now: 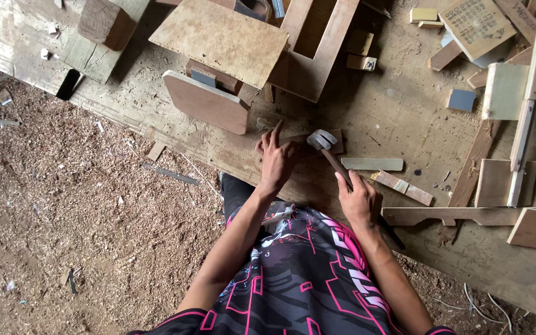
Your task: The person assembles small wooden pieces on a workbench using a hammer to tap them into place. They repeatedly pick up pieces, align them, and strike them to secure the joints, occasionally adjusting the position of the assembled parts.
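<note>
Wooden offcuts and sawdust cover the workbench [404, 111], and near its front edge lies a small dark wood block [333, 147], the piece being nailed. The right hand [360, 200] is wrapped shut around the handle of a claw hammer [330, 155], gripping at mid-handle with the rest of the shaft trailing back past the wrist; the metal head rests on or just above the block, claws pointing away from the body. The left hand [277, 158] lies beside the block's left end, index finger stretched out straight and the other fingers loosely curled, steadying the wood; whether it pinches a nail I cannot tell, since nothing so small shows. To do this step well, I would judge that the steadying fingers should stay clear of the hammer face, the first taps should be light and square to the block, and the grip could slide further down the handle for firmer blows. Both forearms reach forward from the body, elbows bent, the wrists nearly level with the bench. A thin pale strip [372, 164] lies just right of the hammer.
</note>
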